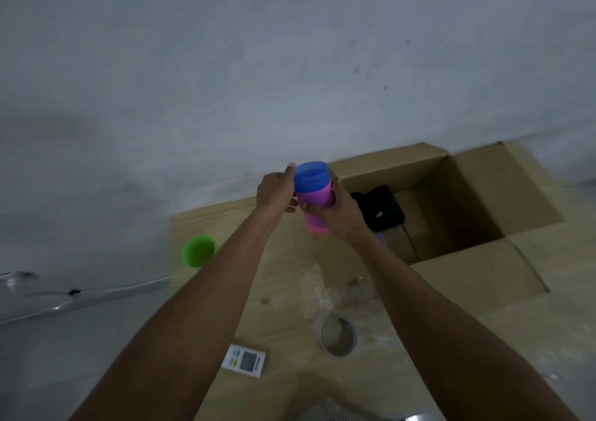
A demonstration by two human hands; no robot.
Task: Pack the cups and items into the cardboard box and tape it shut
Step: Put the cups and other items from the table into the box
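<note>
A blue cup (310,175) sits nested in the top of a pink-purple cup (314,208), both held in the air left of the open cardboard box (483,269). My right hand (338,217) grips the pink cup from the side. My left hand (277,191) pinches the blue cup's rim with thumb and fingers. A green cup (197,250) stands at the left edge of the wooden table (283,291). Inside the box lies a black item (382,208).
A roll of tape (338,335) lies on the table near me, and a white remote control (245,360) lies to its left. The box flaps (516,179) stand open against the grey wall. Grey floor lies left of the table.
</note>
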